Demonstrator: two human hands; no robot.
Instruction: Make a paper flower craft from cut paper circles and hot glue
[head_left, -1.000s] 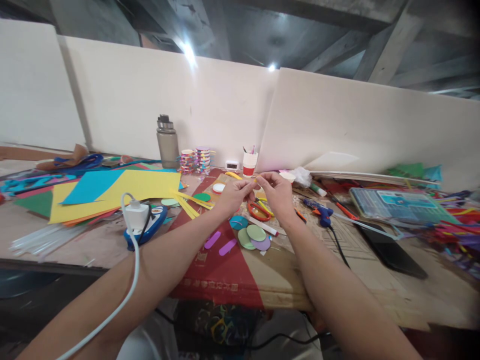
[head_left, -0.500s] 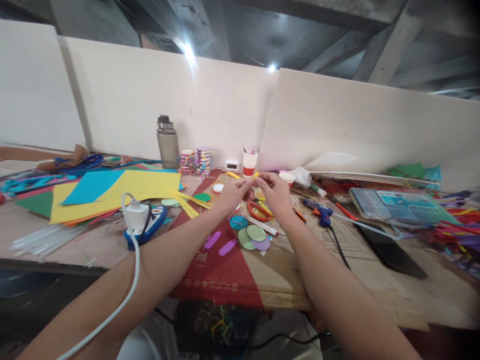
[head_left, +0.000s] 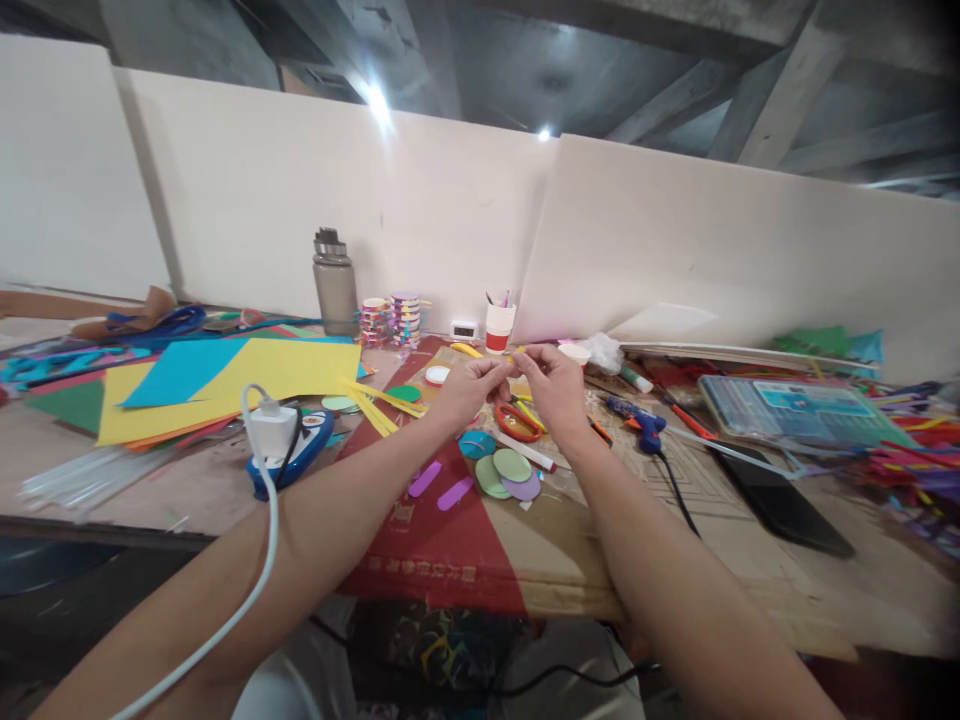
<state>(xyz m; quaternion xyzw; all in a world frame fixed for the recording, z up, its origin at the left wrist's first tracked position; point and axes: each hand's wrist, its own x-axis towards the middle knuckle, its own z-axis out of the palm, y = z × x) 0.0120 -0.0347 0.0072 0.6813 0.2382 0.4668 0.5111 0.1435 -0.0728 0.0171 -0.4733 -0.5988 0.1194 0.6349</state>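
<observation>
My left hand (head_left: 472, 392) and my right hand (head_left: 553, 388) meet over the middle of the table, fingertips pinched close together. Between them shows a small yellow paper strip (head_left: 517, 352), mostly hidden by the fingers. Just below lie orange-handled scissors (head_left: 519, 422) and a white marker (head_left: 529, 453). Nearer to me are a blue paper disc (head_left: 476, 444), green paper discs (head_left: 512, 465) and a purple disc (head_left: 523, 488). Two purple paper strips (head_left: 455, 493) rest on the red part of the cardboard. More yellow strips (head_left: 371, 408) lie left of my left hand.
A blue power strip (head_left: 324, 440) with a white plug and cable stands left; the cable crosses my left forearm. Right are a blue glue gun (head_left: 646, 428), a phone (head_left: 780, 500) and a plastic case (head_left: 795, 408). A bottle (head_left: 334, 285) and paper cup (head_left: 499, 328) stand behind.
The fingers of both hands have shifted slightly around the yellow strip, and less of it sticks up above them. The things on the table lie as before.
</observation>
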